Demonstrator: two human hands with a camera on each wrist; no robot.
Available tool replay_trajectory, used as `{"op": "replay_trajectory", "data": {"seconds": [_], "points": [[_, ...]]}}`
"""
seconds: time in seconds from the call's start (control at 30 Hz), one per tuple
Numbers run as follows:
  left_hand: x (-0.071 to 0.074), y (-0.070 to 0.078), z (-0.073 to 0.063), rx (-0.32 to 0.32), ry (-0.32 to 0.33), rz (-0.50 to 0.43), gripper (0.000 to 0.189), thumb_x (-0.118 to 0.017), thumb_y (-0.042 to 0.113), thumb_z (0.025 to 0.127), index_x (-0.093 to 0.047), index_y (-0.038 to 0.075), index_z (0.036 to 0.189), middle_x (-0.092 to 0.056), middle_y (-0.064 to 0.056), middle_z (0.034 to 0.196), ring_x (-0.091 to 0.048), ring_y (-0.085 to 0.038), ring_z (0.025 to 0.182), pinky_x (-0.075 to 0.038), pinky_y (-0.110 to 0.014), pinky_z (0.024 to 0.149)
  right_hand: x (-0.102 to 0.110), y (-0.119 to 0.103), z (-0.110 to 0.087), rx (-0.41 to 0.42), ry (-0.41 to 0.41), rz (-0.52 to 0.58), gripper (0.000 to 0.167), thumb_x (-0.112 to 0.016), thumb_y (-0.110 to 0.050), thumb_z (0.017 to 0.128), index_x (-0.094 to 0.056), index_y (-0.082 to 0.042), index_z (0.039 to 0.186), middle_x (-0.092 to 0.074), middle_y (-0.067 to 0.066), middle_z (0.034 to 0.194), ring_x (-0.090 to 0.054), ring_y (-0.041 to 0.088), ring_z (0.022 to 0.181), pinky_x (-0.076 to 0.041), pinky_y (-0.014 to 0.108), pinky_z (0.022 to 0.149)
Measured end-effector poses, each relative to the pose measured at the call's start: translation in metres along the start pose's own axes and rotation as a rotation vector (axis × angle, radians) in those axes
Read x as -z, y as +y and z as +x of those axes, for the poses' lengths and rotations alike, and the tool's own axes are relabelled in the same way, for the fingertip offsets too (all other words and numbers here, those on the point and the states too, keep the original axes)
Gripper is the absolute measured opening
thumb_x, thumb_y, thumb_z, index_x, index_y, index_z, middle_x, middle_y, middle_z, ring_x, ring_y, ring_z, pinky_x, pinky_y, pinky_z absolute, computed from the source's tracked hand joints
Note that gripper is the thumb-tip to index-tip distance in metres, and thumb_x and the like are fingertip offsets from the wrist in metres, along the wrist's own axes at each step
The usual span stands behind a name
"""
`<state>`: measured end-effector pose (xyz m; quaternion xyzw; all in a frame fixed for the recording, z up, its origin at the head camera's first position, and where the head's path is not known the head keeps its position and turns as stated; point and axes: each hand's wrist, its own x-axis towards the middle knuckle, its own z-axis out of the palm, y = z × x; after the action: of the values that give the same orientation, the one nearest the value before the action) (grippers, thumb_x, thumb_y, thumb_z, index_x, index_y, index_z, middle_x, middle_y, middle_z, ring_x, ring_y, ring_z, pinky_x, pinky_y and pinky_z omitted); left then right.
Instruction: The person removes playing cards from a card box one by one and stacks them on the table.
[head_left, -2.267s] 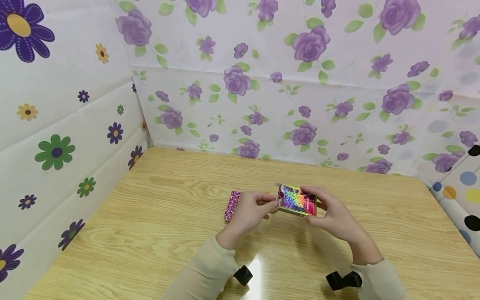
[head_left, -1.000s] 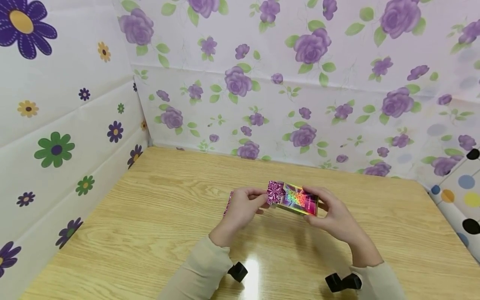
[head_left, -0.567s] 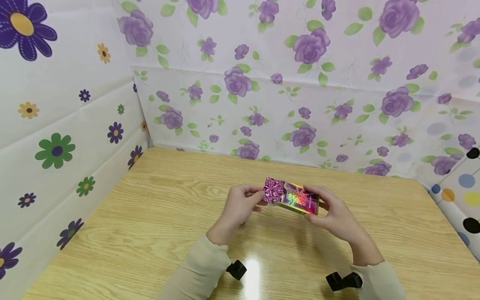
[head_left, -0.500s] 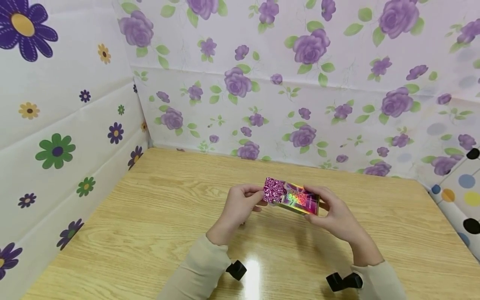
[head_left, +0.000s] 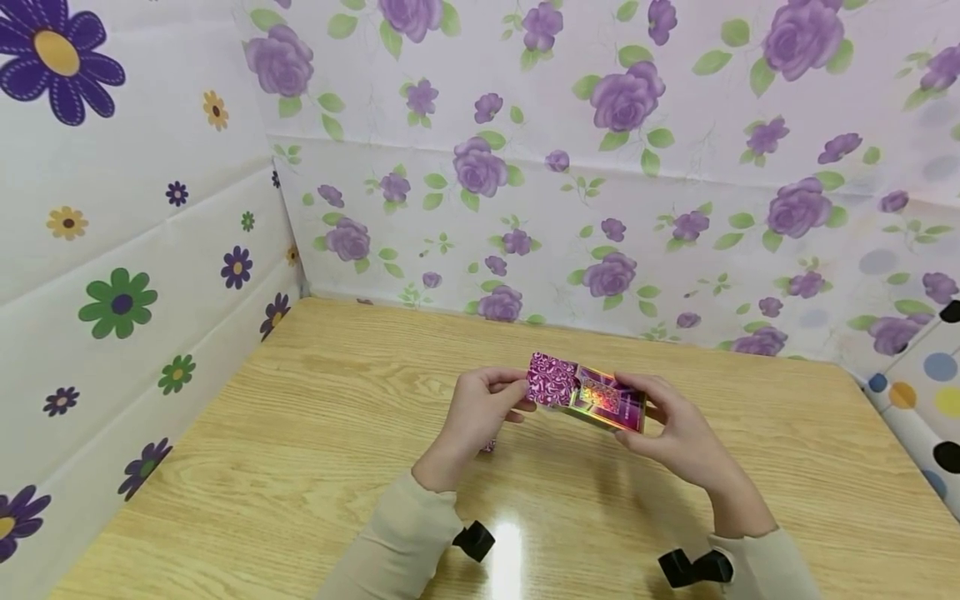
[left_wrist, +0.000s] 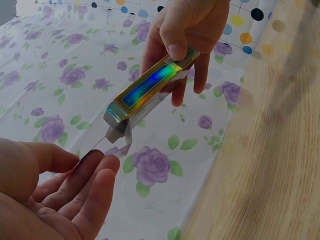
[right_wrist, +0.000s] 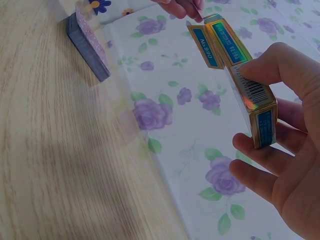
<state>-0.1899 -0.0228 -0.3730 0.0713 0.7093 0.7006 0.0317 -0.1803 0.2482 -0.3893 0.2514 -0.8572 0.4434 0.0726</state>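
My right hand (head_left: 671, 429) grips a shiny purple-and-gold card box (head_left: 611, 400) by its right end, above the table. In the right wrist view, the box's end flap (right_wrist: 206, 47) hangs open. A purple-and-white patterned playing card (head_left: 552, 380) sticks out of the box's left end. Its outer edge is pinched between thumb and fingers of my left hand (head_left: 480, 408). From the left wrist side, the card (left_wrist: 95, 145) looks thin and edge-on. A stack of cards (right_wrist: 89, 47) lies on the table, mostly hidden behind my left hand in the head view.
The wooden table (head_left: 300, 417) runs back to a flower-printed cloth wall (head_left: 420, 208). Another flowered sheet (head_left: 135, 250) stands at the left, and a dotted one (head_left: 922, 392) at the right. Black wrist mounts (head_left: 474, 542) sit at both cuffs.
The patterned card has slid out of the box, from barely showing to well exposed. My left hand has moved left with it, covering most of the stack. The box has shifted slightly right.
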Motion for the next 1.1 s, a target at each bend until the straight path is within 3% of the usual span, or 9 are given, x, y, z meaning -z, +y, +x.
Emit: {"op": "replay_trajectory", "data": {"seconds": [0.4,0.77,1.1], "points": [[0.0019,0.0023,-0.0001,0.001,0.033,-0.007,0.025,-0.061,0.007,0.090,-0.065,-0.004,0.112,-0.071,-0.022,0.097,-0.071,-0.026,0.079,-0.059,-0.032,0.066,0.0011,-0.0008,-0.0018,0.001,0.013,-0.042,0.066,-0.074,-0.003,0.078,-0.046,-0.008,0.138,-0.051,0.007,0.131,-0.047,-0.001,0.110,-0.044,0.010,0.090],[0.0040,0.0026,-0.0003,0.011,0.050,-0.013,0.023,-0.061,0.007,0.090,-0.065,-0.003,0.110,-0.071,-0.020,0.095,-0.071,-0.017,0.074,-0.059,-0.031,0.066,0.0027,0.0011,-0.0012,-0.003,0.012,-0.038,0.067,-0.074,-0.002,0.078,-0.047,-0.013,0.138,-0.051,0.004,0.130,-0.047,0.000,0.110,-0.044,0.010,0.090],[0.0051,0.0051,0.0004,0.011,0.070,-0.023,0.023,-0.061,0.006,0.090,-0.065,-0.003,0.111,-0.071,-0.021,0.094,-0.071,-0.023,0.077,-0.059,-0.036,0.068,0.0036,0.0006,-0.0019,0.018,0.017,-0.050,0.068,-0.073,-0.001,0.078,-0.045,-0.011,0.139,-0.052,0.010,0.129,-0.047,0.000,0.110,-0.044,0.010,0.090]]}}
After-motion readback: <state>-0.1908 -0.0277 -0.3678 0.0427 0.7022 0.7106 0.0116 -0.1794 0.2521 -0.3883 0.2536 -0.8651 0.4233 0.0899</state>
